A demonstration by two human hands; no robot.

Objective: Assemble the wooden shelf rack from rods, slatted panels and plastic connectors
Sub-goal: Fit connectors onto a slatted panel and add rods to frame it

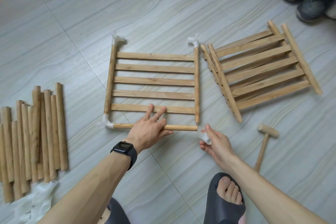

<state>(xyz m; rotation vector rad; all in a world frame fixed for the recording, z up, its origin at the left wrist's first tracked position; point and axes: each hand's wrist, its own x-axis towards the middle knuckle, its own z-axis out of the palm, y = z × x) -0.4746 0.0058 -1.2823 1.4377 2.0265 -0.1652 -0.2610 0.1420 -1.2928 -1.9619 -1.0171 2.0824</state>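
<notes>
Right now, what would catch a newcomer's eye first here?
The slatted panel lies flat in the middle with corner connectors on three corners, and the left hand rests on the rod along its near edge. Beside that rod's bare end, the right hand holds a loose connector. A bundle of rods lies at left, with stacked panels and a wooden mallet at right.

Flat slatted panel [154, 81], white connectors [118, 39] at three corners, rod [181, 128] alongside.
</notes>
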